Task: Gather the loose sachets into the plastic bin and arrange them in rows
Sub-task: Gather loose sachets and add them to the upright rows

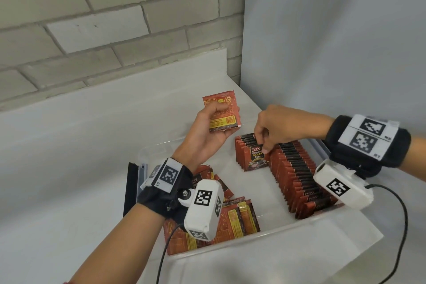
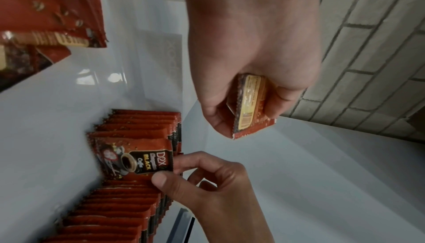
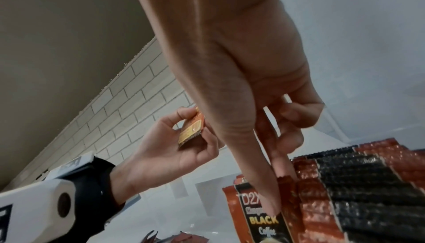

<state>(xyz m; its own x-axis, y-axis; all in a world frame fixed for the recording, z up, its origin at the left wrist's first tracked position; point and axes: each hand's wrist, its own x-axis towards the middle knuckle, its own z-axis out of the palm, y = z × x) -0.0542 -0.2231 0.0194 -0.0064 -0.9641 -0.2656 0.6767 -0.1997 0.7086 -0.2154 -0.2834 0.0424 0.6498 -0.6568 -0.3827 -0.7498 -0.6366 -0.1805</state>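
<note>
- left hand (image 1: 208, 131) grips a small stack of sachets (image 1: 221, 110) above the plastic bin (image 1: 265, 233), likely as a supply for feeding.
- right hand (image 1: 274, 129) pinches one upright sachet (image 1: 255, 157) in the row (image 1: 297, 175) along the bin's right wall, apparently seating it.
- a loose pile (image 1: 232, 217) lies in the bin's near-left corner, partly hidden by the wrist camera (image 1: 204, 207).
- how many sachets the stack holds is unclear.

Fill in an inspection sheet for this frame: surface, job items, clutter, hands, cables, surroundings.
Surface: white counter.
Job items: clear plastic bin holds upright rows of sachets and a loose pile.
Clutter: black flat object beside the bin.
Hands: left hand holds a sachet; right hand pinches the front sachet of the far row.
Cables: black cable from the right wrist camera.
Surroundings: brick wall.
</note>
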